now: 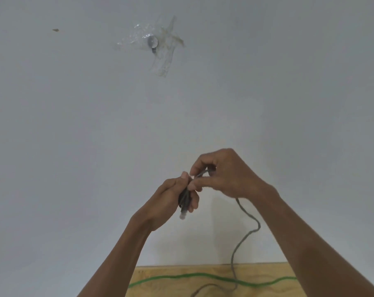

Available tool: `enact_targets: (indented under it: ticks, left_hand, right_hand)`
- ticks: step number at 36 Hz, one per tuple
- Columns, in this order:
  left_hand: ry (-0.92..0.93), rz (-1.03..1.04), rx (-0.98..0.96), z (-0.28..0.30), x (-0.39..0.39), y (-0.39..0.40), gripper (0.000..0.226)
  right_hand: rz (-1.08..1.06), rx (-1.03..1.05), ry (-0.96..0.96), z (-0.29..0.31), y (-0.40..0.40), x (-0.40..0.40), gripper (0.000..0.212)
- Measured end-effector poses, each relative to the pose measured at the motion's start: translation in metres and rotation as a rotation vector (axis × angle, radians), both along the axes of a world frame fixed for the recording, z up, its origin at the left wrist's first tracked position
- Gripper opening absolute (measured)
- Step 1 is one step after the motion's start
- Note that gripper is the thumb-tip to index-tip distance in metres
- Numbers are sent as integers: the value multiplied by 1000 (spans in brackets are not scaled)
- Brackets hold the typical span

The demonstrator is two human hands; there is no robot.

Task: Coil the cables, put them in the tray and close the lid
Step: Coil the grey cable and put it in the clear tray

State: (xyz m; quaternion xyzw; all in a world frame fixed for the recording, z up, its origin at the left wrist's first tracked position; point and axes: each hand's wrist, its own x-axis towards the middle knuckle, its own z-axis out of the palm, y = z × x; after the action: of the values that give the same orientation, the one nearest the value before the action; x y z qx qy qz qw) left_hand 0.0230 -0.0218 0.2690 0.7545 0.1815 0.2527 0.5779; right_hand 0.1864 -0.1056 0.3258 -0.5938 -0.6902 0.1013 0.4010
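I am partway through the first cable and nowhere near the tray. My left hand [173, 200], just below the middle of the frame, is closed around a small bundle of loops of the grey cable [245, 232], with a pale plug end [182, 215] poking out under my fingers. My right hand [222, 174], just beside it and touching it at the fingertips, pinches the same cable between thumb and forefinger, feeding it toward the bundle. From under my right wrist the loose length hangs in a wavy line down to the wooden counter [160, 273] at the bottom edge of the frame, so a good stretch is left to wind, by my reckoning. A green cable [194, 275] lies uncoiled across the counter, and the grey one crosses over it; that one waits its turn. The tray and its lid are out of view, so I cannot tell how they stand. Above is only a pale wall with a taped hook [153, 42] in the upper middle.
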Motion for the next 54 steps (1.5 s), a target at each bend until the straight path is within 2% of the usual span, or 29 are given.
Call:
enact_targets:
  ticks: [6,10,14,18,22,24,26,29,34,39,43,46,49,54]
  left_hand:
    - [-67,-85,-165,0,-1,-8,52]
    - [-120,-117,-151,7,-1,-15,41]
    - [-149,-113,-98,13,1,-17,30]
    - [-195,-138,-100,16,2,-16,25]
    - [-234,-138,-107,15,6,-15,31]
    - [-275,-134,-137,14,8,-13,29]
    - [-331,-142,-198,15,10,-13,23]
    - [-401,-125,-296,19,13,-11,16]
    - [-433,-4,-256,25,17,0,15]
    - [-362,54,-153,24,7,12,19]
    - [-226,106,47,21,0,17,18]
    - [-126,133,176,18,-5,18,21]
    - [-11,93,312,16,-8,13,34]
    - [17,46,226,18,-10,0,48]
  right_hand:
    - [147,15,294,8,17,15,18]
    - [156,-4,493,-10,28,17,10]
    - [184,-2,759,-37,30,8,14]
    - [207,10,800,-58,26,-5,15]
    - [202,67,796,-64,19,-17,44]
    - [158,68,812,-67,17,-19,44]
    - [129,51,769,-72,15,-20,44]
    - [29,-20,658,-82,10,-26,56]
    - [-77,17,615,-97,5,-44,43]
    - [-112,62,456,-90,-5,-43,16]
    - [-137,66,213,-72,-14,-39,17]
    - [-73,19,96,-51,-21,-34,18]
    - [-38,16,-52,-29,-19,-26,15]
    - [79,62,-63,-4,-13,-12,6]
